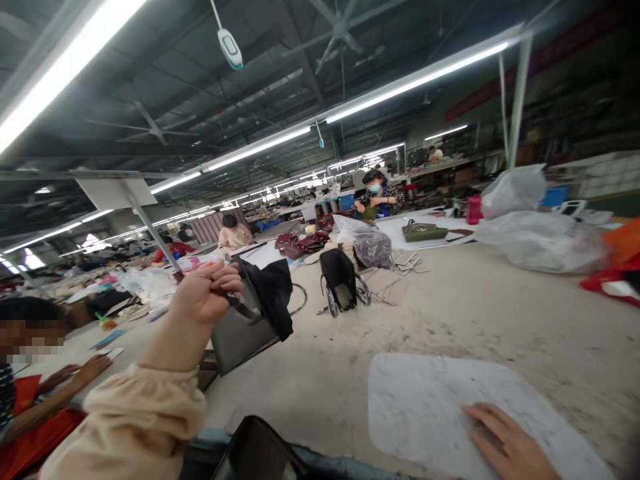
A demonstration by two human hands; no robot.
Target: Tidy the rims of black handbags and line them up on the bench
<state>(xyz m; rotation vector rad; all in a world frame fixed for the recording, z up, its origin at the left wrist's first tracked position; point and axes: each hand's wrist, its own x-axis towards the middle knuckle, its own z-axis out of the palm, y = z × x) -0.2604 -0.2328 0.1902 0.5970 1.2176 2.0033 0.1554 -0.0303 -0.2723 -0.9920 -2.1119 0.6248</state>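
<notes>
From a distance, I hold the left hand (207,293) above the table (320,373), wrist bent, fingers curled around the handle (243,309) of a dark grey bag (237,350). The bag hangs tilted just below the fist, smooth-sided, black fabric (277,293) bunched at its top. My right hand (510,443) lies palm down, fingers loosely extended, over a white mat (420,400).

On the right of the desk (450,297), a pink bottle (473,209) stands beside crumpled clear plastic bags (543,241). Further left, an olive-green handbag (425,231) lies on white sheeting (391,233). Overhead hang long fluorescent lights (419,83) and a ceiling fan (341,28).
</notes>
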